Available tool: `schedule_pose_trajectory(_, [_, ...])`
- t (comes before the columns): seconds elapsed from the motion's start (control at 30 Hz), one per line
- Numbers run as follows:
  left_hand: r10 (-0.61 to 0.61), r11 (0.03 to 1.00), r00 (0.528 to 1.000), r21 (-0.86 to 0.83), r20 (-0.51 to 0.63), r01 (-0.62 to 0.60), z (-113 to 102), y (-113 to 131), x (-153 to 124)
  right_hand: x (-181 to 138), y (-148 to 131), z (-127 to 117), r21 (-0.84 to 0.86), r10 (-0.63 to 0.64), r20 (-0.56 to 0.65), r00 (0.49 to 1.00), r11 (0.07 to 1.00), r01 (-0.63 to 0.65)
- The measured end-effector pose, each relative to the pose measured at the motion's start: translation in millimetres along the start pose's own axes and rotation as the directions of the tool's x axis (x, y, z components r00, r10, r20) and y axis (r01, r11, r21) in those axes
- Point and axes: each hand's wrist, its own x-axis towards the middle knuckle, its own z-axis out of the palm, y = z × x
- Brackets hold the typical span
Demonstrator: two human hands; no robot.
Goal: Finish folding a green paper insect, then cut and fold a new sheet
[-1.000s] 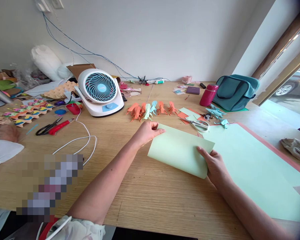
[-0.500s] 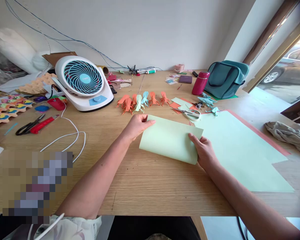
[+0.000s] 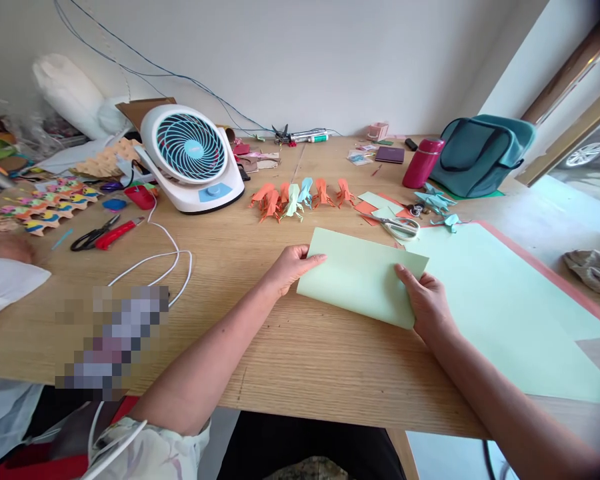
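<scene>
Between my two hands is a pale green sheet of paper [image 3: 357,277], tilted over the wooden table, its near edge curving. My left hand [image 3: 296,268] pinches its left edge, thumb on top. At the right edge, my right hand [image 3: 427,299] grips the sheet with the thumb pressed on its face; the other fingers are behind it. Beyond the sheet stand several folded paper figures [image 3: 293,202] in orange, pale green and light blue. A pair of scissors [image 3: 401,229] lies just past the sheet's far right side. Large pale green sheets [image 3: 510,320] are spread to the right.
A white fan [image 3: 193,157] stands at the back left, its cable [image 3: 173,250] looping over the table. Scissors [image 3: 95,233] and a red cutter [image 3: 117,233] lie left. A pink bottle [image 3: 424,163] and teal bag [image 3: 483,157] stand back right. Another person's sleeve [image 3: 7,287] is at far left.
The view has turned slightly left, so everything sits further right, and more of the other person's sleeve shows. Both hands keep their hold on the sheet, which looks nearly the same.
</scene>
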Motion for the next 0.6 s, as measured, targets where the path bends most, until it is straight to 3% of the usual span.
schedule_pose_trajectory(0.27, [-0.004,0.999,1.000,0.037,0.000,0.004,3.8,-6.6,-4.5,1.2,-0.1,-0.7,-0.009,-0.009,-0.037,0.999,1.000,0.008])
schedule_pose_trajectory(0.6, [0.019,0.994,0.999,0.105,-0.029,-0.015,-1.6,-6.0,-7.8,-1.9,-2.6,0.3,-0.020,0.038,0.026,0.999,0.999,-0.038])
